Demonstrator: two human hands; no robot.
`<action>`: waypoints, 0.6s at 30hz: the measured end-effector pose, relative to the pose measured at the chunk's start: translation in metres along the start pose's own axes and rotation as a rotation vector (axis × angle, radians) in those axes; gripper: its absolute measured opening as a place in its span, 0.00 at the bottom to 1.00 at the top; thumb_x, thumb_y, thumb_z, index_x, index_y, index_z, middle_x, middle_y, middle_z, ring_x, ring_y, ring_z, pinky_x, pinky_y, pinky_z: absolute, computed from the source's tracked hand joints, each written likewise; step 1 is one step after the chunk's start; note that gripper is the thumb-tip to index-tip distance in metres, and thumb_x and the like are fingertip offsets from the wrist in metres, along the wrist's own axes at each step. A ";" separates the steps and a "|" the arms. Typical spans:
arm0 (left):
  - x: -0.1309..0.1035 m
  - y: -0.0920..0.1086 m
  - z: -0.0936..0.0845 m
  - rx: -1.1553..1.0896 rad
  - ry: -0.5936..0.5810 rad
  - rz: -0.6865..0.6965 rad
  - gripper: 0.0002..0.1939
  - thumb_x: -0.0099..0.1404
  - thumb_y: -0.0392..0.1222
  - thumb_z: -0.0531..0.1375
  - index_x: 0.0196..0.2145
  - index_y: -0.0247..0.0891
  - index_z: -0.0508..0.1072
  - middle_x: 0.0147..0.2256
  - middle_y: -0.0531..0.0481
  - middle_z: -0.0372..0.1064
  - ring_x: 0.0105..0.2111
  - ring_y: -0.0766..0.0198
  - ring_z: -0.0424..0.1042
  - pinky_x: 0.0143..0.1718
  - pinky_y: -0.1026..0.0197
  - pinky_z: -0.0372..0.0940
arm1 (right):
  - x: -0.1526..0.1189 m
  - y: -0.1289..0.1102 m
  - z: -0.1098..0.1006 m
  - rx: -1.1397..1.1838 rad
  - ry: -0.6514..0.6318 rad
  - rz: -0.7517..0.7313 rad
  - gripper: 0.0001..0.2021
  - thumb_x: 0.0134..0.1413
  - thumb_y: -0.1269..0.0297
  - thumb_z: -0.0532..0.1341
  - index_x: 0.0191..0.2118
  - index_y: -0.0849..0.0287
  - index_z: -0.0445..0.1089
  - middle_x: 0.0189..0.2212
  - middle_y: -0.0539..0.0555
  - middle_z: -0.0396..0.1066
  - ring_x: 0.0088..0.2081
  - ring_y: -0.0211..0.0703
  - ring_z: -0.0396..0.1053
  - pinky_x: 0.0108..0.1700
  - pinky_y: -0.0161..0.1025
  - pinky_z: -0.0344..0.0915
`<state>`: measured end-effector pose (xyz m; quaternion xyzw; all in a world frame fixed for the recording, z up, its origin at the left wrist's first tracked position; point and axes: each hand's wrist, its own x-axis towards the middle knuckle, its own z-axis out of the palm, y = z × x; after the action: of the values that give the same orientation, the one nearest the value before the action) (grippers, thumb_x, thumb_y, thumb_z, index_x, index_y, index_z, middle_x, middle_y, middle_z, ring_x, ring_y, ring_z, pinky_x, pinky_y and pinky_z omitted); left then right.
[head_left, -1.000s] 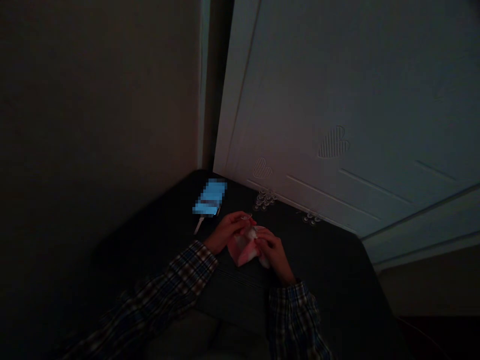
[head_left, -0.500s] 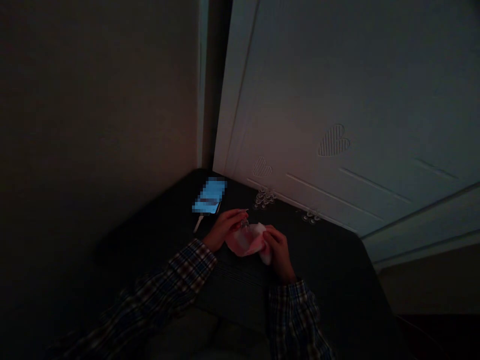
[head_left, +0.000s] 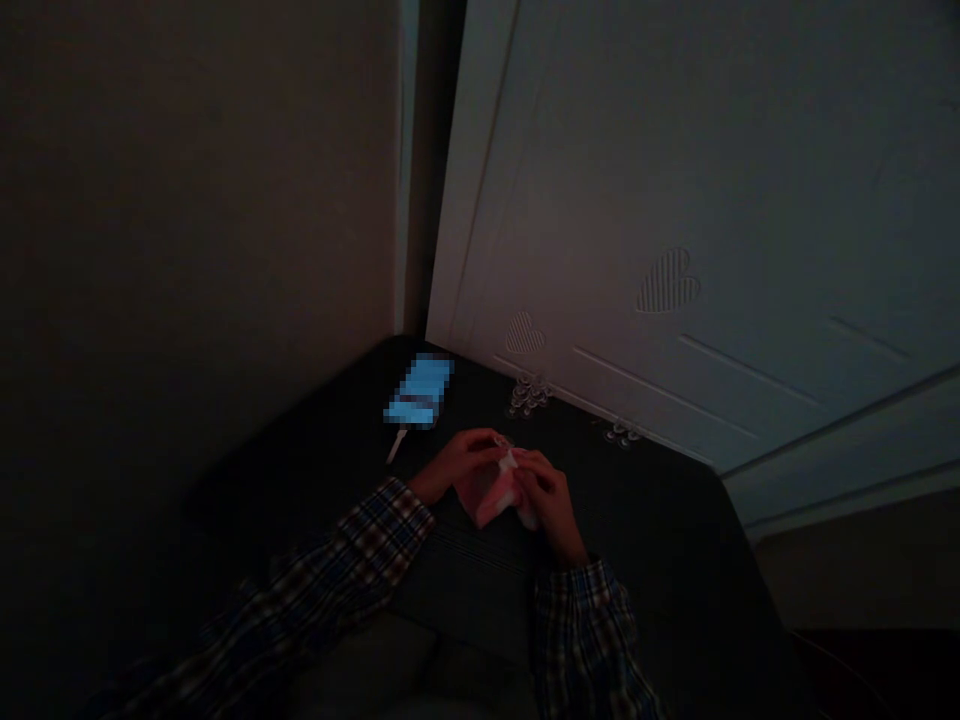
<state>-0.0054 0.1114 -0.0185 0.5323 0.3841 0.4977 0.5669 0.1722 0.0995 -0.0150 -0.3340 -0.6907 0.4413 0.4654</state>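
Note:
A pink and white cloth [head_left: 486, 496] hangs between my two hands, low over the dark table. My left hand [head_left: 459, 462] is closed on a small clear object [head_left: 504, 441] at the cloth's upper edge; its exact shape is too dim to tell. My right hand [head_left: 549, 492] pinches the cloth from the right, its fingertips near those of my left hand. Part of the cloth droops below the right fingers.
A lit phone [head_left: 421, 390] with a white cable [head_left: 397, 446] lies at the back left of the dark table [head_left: 637, 540]. Several small clear pieces [head_left: 529, 396] stand by the white panel [head_left: 600, 200], with a smaller group [head_left: 622, 433] to their right.
My hands have come together. The right fingers moved left and up with the cloth, which now folds up around the clear object and covers most of it.

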 end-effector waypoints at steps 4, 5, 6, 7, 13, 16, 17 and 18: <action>-0.001 0.003 0.001 -0.015 0.015 0.018 0.11 0.53 0.43 0.62 0.33 0.35 0.73 0.34 0.50 0.70 0.36 0.63 0.67 0.37 0.62 0.60 | 0.001 0.001 0.000 0.003 -0.006 -0.011 0.09 0.52 0.68 0.59 0.37 0.53 0.75 0.41 0.53 0.70 0.46 0.44 0.66 0.49 0.42 0.60; -0.001 0.004 0.001 -0.029 0.028 0.013 0.11 0.54 0.44 0.61 0.33 0.35 0.73 0.34 0.50 0.70 0.35 0.63 0.67 0.37 0.63 0.60 | 0.002 0.001 0.000 0.003 -0.005 -0.008 0.08 0.52 0.68 0.59 0.37 0.53 0.75 0.41 0.53 0.71 0.46 0.44 0.66 0.49 0.42 0.60; -0.001 0.005 0.001 -0.050 0.047 0.005 0.12 0.54 0.45 0.61 0.34 0.35 0.73 0.35 0.49 0.70 0.35 0.63 0.67 0.35 0.63 0.60 | 0.002 0.001 0.001 0.000 -0.007 -0.003 0.08 0.52 0.67 0.60 0.37 0.53 0.75 0.41 0.53 0.71 0.46 0.44 0.66 0.49 0.42 0.60; -0.001 0.005 0.000 -0.078 0.070 -0.004 0.13 0.54 0.45 0.61 0.35 0.35 0.73 0.35 0.49 0.70 0.34 0.64 0.67 0.34 0.63 0.60 | 0.003 0.001 0.002 -0.005 -0.011 0.003 0.08 0.51 0.67 0.60 0.36 0.53 0.75 0.41 0.53 0.71 0.46 0.44 0.66 0.49 0.42 0.61; 0.000 0.003 -0.002 -0.149 0.123 -0.007 0.15 0.55 0.46 0.61 0.38 0.35 0.71 0.37 0.48 0.69 0.34 0.64 0.67 0.34 0.64 0.61 | 0.003 0.003 0.005 -0.014 -0.015 0.003 0.08 0.51 0.67 0.60 0.35 0.53 0.76 0.40 0.53 0.72 0.45 0.44 0.67 0.48 0.42 0.60; 0.002 0.001 -0.002 -0.035 0.078 0.033 0.12 0.55 0.45 0.61 0.36 0.35 0.72 0.36 0.48 0.70 0.36 0.63 0.68 0.37 0.62 0.62 | 0.003 0.005 0.002 0.001 0.047 0.050 0.07 0.51 0.66 0.59 0.34 0.55 0.75 0.40 0.53 0.71 0.44 0.44 0.66 0.46 0.40 0.61; 0.002 0.000 -0.001 0.016 0.058 0.062 0.11 0.55 0.44 0.61 0.35 0.35 0.73 0.35 0.48 0.70 0.37 0.62 0.68 0.38 0.62 0.62 | 0.003 0.005 0.001 0.015 0.077 0.069 0.07 0.51 0.66 0.59 0.34 0.55 0.75 0.39 0.53 0.71 0.43 0.44 0.66 0.45 0.39 0.61; 0.002 -0.001 -0.001 0.077 0.044 0.101 0.11 0.55 0.44 0.61 0.34 0.35 0.73 0.35 0.48 0.70 0.37 0.62 0.68 0.38 0.61 0.62 | 0.002 0.005 -0.001 0.034 0.111 0.085 0.07 0.51 0.65 0.59 0.34 0.56 0.75 0.38 0.53 0.71 0.42 0.43 0.66 0.44 0.39 0.61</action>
<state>-0.0054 0.1140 -0.0194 0.5613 0.3879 0.5221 0.5118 0.1722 0.1039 -0.0188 -0.3791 -0.6413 0.4533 0.4893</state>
